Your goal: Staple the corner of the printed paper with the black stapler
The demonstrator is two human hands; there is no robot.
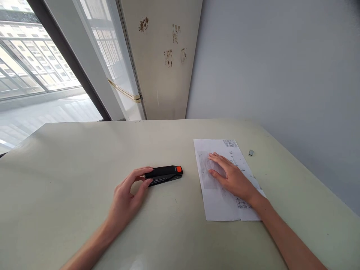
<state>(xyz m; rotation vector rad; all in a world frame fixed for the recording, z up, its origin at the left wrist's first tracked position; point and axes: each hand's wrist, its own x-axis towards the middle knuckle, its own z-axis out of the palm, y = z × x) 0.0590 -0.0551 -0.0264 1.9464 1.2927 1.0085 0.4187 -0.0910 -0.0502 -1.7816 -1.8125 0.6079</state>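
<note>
A black stapler (164,173) with an orange patch at its right end lies on its side on the table. My left hand (131,191) grips its left end between thumb and fingers. To the right, a white sheet of printed paper (209,204) lies flat, with small print at its top right and lower right. My right hand (232,178) rests on the paper with its fingers stretched out and holds nothing. Part of the print is hidden under that hand and wrist.
A small grey block (251,152), perhaps staples, lies right of the paper on the pale table (84,165). Beyond the table's far edge stands a cream refrigerator-like cabinet (165,90) with brown marks. A grey wall (267,67) borders the right side; windows are at left.
</note>
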